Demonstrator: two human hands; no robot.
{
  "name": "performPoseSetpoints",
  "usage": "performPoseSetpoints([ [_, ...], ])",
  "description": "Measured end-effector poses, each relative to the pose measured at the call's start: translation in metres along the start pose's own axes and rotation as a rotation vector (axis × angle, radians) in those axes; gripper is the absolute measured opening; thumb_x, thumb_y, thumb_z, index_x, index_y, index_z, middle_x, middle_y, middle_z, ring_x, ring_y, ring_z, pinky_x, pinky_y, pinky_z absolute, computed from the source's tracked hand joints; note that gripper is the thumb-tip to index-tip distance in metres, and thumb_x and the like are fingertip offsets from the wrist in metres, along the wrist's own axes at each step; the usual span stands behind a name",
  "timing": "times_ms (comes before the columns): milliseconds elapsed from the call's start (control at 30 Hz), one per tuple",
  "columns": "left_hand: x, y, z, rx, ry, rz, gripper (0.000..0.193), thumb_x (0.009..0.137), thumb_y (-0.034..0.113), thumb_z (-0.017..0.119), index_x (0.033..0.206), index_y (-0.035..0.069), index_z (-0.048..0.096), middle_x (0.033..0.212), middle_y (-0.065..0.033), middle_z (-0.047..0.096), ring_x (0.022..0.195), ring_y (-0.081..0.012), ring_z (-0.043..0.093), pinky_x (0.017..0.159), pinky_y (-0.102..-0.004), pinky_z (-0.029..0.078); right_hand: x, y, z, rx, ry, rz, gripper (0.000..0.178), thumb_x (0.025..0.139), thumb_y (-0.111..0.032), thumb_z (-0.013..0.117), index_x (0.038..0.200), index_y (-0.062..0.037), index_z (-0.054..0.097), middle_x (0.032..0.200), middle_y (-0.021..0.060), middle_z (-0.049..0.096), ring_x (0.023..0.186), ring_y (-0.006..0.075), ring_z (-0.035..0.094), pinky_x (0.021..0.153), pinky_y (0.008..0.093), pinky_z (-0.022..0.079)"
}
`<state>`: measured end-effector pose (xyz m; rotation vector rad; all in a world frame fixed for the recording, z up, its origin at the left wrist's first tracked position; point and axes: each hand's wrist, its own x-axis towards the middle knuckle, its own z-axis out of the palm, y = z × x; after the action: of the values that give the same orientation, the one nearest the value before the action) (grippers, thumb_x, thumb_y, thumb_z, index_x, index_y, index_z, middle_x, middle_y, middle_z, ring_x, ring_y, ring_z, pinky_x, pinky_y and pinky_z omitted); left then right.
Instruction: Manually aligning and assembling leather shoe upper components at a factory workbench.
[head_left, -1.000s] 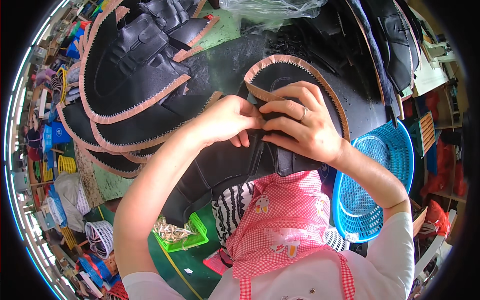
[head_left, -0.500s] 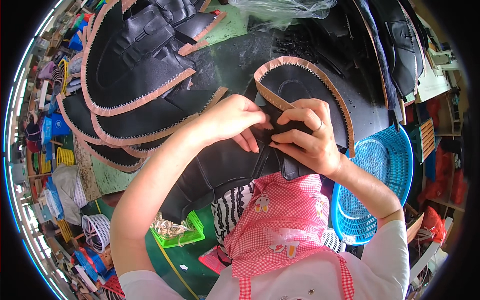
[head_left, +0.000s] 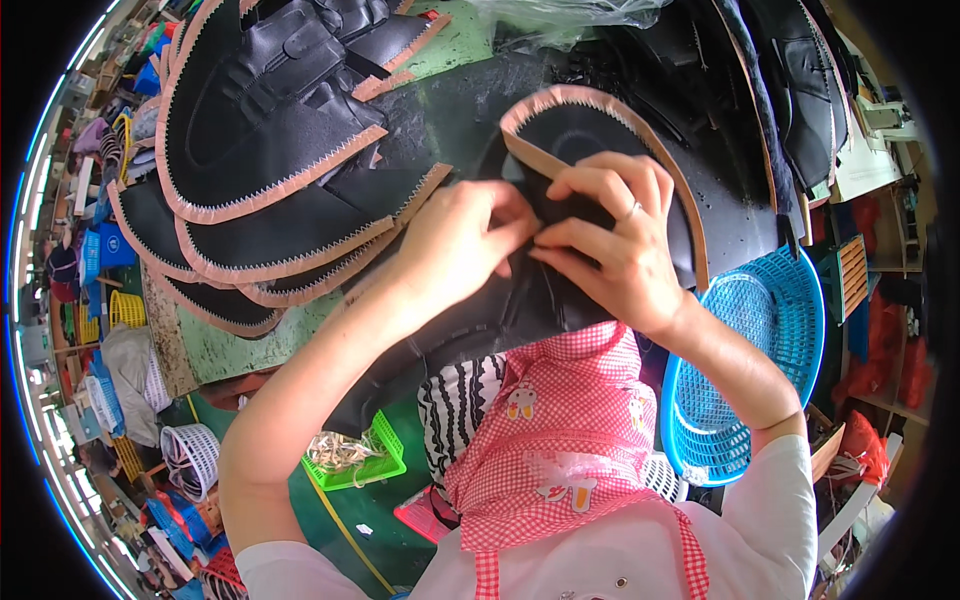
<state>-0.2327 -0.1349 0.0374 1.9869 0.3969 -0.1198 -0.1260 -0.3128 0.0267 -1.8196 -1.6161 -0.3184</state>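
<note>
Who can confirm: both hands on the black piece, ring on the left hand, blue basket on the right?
One slip: the ring is on the right hand, not the left hand, per the head view. Both hands are on the black piece and the blue basket is on the right.

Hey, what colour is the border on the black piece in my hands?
The border is tan, a light brown; the head view shows it best.

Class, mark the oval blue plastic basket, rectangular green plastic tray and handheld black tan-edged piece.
Oval blue plastic basket (head_left: pixel 758 312), head view: inner mesh.
Rectangular green plastic tray (head_left: pixel 390 443), head view: right wall.
Handheld black tan-edged piece (head_left: pixel 580 124), head view: black panel inside its curved edging.
</note>
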Motion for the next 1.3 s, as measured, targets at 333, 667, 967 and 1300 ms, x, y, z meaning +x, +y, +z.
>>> performPoseSetpoints([
  [333,0.0,-0.001,-0.002,0.306,0.178,0.192,0.017,0.09,0.015,0.074,0.097,0.0,0.072,0.089,-0.0116,0.075,0.072,-0.0184,0.072,0.066,-0.032,0.056,-0.013,-0.012,0.014,0.121,-0.017,0.006,0.022,0.065,-0.018,0.083,0.082,-0.0105,0.071,0.108,0.0008,0.063,0.113,0.0268,0.054,0.096,0.0437,0.041],
  [667,0.01,-0.031,0.011,0.326,0.551,0.307,0.021,0.08,0.02,0.082,0.081,0.006,0.066,0.079,-0.0043,0.067,0.064,-0.0196,0.061,0.058,-0.0346,0.046,-0.04,-0.062,0.005,0.323,-0.108,-0.111,0.017,0.078,-0.015,0.076,0.09,-0.0105,0.065,0.098,0.0026,0.063,0.102,0.0237,0.059,0.089,0.0421,0.045],
  [967,-0.006,-0.025,0.012,0.3,0.482,0.346,0.018,0.079,0.011,0.084,0.084,0.002,0.069,0.077,-0.0054,0.065,0.052,-0.0086,0.047,0.049,-0.028,0.037,-0.036,0.003,-0.051,-0.11,-0.097,0.663,0.052,0.081,-0.024,0.084,0.12,-0.0014,0.059,0.113,0.0136,0.064,0.105,0.0297,0.061,0.091,0.0419,0.049],
  [1300,-0.048,-0.02,-0.015,0.38,0.488,0.334,0.042,0.086,0.013,0.076,0.126,0.004,0.062,0.114,-0.0131,0.063,0.095,-0.0249,0.065,0.078,-0.0365,0.053,-0.047,0.022,-0.027,-0.139,-0.1,0.753,0.102,0.072,-0.029,0.091,0.154,-0.0058,0.034,0.13,0.0212,0.06,0.12,0.0377,0.061,0.105,0.0459,0.048],
])
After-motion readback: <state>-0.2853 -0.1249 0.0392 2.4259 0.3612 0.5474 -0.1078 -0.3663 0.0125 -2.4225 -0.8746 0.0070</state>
